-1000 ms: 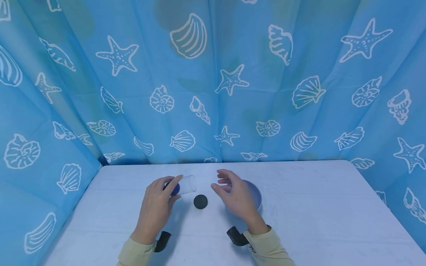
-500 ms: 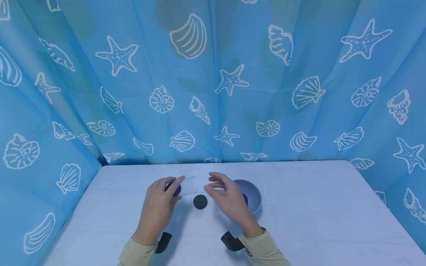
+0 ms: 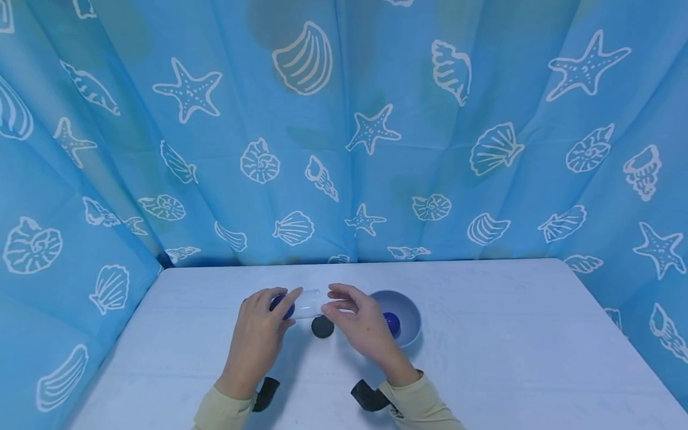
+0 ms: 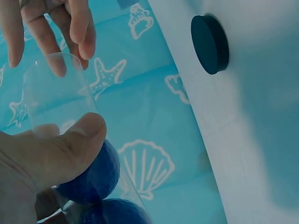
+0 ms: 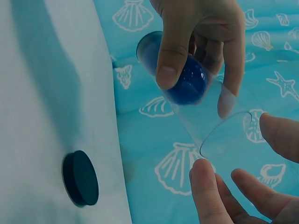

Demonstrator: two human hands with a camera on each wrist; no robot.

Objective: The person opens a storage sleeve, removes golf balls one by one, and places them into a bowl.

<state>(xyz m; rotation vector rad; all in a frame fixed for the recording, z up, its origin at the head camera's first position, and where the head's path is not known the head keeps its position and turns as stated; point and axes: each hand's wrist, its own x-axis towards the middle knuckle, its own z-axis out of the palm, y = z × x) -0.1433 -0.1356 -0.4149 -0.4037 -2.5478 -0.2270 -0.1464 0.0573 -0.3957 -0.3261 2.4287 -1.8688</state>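
My left hand [image 3: 257, 334] grips a clear plastic tube [image 3: 309, 303], which lies tilted sideways above the table. Inside its far-left end sit two dark blue balls; the upper one [image 4: 96, 175] shows beside the thumb, and the second ball [image 4: 114, 213] is partly cut off in the left wrist view. My right hand [image 3: 362, 325] is at the tube's uncapped end, fingers spread, its thumb tip right at the rim in the right wrist view. A round black lid [image 3: 322, 326] lies on the table below the tube.
Just right of my right hand stands a grey-blue bowl [image 3: 412, 316] with a blue ball [image 3: 392, 323] in it. A white cloth covers the table [image 3: 510, 346]. A blue curtain [image 3: 344, 179] with shell prints hangs behind and at both sides.
My right hand has moved left from over the bowl to the tube's rim, uncovering the ball in the bowl. The left hand and tube have shifted slightly right.
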